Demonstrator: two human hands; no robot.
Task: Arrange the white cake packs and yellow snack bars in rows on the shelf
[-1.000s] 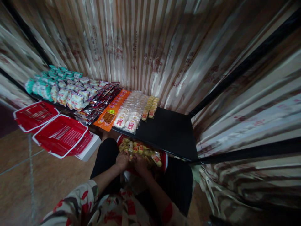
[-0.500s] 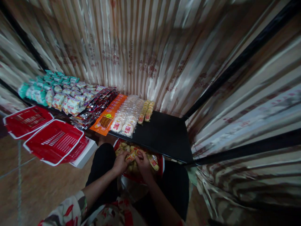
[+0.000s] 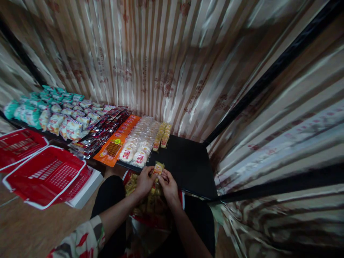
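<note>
A small yellow snack packet (image 3: pixel 158 167) is pinched upright between my two hands, over the front edge of the black shelf (image 3: pixel 188 161). My left hand (image 3: pixel 146 182) grips its left side with thumb and fingers. On its lower right side, my right hand (image 3: pixel 168 184) closes thumb and fingertips. Below my hands, between my knees, sits a red basket (image 3: pixel 183 200) full of similar yellow packets (image 3: pixel 149 204), partly hidden by my forearms. Two short rows of yellow packets (image 3: pixel 162 136) lie on the shelf beyond my hands.
Left of the yellow rows lie clear-wrapped white round crackers (image 3: pixel 135 145), an orange packet (image 3: pixel 115 143), dark red packets (image 3: pixel 99 132), white bags (image 3: pixel 71 127) and teal bags (image 3: pixel 29 113). Red baskets (image 3: pixel 51 172) and a white box (image 3: pixel 86 188) stand at left. A black post (image 3: pixel 242 100) rises at right.
My hands have come up out of the basket to the shelf's front edge, now holding one yellow packet upright. The view has shifted, so the shelf goods appear lower and further left.
</note>
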